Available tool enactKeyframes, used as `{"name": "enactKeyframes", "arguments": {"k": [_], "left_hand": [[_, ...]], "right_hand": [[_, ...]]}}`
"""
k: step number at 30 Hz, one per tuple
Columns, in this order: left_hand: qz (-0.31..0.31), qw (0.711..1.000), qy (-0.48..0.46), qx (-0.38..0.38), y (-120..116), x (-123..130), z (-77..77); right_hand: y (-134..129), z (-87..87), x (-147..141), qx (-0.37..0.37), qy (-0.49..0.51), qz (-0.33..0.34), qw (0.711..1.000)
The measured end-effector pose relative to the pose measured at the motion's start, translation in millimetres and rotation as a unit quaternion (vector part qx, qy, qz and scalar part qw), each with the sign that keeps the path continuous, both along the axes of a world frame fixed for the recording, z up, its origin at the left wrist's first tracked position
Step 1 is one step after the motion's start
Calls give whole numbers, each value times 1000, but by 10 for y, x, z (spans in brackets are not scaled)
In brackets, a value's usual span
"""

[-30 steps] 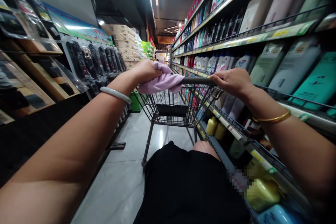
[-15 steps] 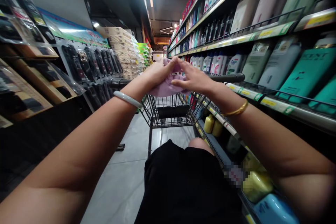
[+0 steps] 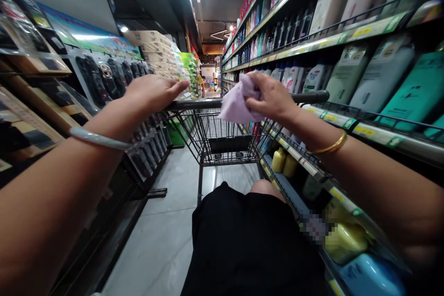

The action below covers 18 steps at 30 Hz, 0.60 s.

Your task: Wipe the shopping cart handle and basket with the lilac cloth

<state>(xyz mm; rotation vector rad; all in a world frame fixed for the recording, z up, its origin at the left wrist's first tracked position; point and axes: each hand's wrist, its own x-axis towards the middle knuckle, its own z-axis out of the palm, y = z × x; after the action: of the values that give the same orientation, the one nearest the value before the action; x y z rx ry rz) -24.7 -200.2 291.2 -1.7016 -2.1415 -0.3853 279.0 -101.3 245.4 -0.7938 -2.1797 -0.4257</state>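
My right hand (image 3: 272, 95) is closed on a crumpled light purple cloth (image 3: 237, 101), which hangs over the middle of the black handle (image 3: 204, 104) of a wire shopping cart (image 3: 227, 132). A gold bangle is on the right wrist. My left hand (image 3: 152, 92) is at the left end of the handle, palm down, holding nothing that shows. A digit of it stretches to the right; its other fingers are partly hidden. A pale bangle circles the left wrist.
Shelves (image 3: 312, 46) of bottles rise along the right, with yellow bottles (image 3: 278, 160) low down. On the left are hanging packaged goods (image 3: 107, 74), stacked boxes (image 3: 152, 51) and a rack foot on the tiled floor (image 3: 163, 226).
My left hand has let go of the cloth and moved left and toward me. My right hand has moved slightly right with the cloth, which is now bunched up in it.
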Motion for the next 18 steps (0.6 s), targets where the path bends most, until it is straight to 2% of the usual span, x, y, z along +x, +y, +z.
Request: {"name": "enactKeyframes", "arguments": {"k": [2, 4, 6, 11, 18], "left_hand": [[28, 999, 4, -18, -17, -170, -33], [17, 999, -16, -36, -3, -248, -69], [8, 998, -34, -48, 19, -252, -89], [43, 998, -15, -51, 38, -208, -104], [25, 999, 11, -26, 27, -246, -155]], "right_hand": [[77, 26, 27, -42, 23, -65, 997], [139, 45, -67, -72, 29, -94, 993], [164, 51, -250, -73, 26, -86, 993], [82, 25, -676, -34, 19, -44, 998], [5, 42, -717, -24, -15, -69, 997]]}}
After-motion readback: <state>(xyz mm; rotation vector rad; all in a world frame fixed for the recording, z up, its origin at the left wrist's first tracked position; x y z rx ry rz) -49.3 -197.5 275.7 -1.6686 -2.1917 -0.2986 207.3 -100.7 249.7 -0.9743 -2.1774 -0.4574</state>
